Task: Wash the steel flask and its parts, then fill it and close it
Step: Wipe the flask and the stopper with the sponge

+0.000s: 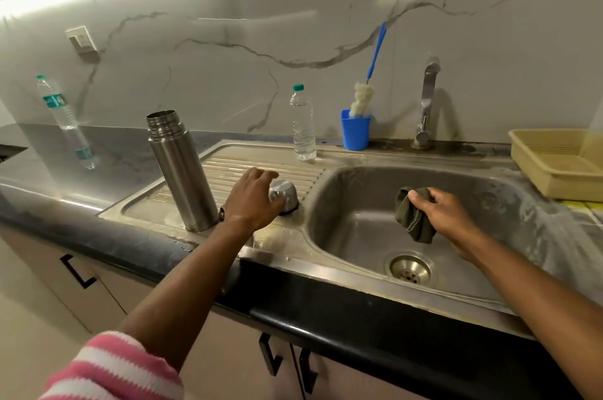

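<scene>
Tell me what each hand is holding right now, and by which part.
The left hand grips the steel flask cap around its domed side on the drainboard. The right hand holds a bunched dark green cloth by its middle.

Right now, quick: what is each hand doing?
Left hand: fingers curled round the steel cap on the drainboard, gripping it.
Right hand: gripping a dark green cloth over the sink basin.

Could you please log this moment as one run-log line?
left hand: grips steel cap on drainboard | right hand: holds green cloth over sink | flask: upright, open
</scene>
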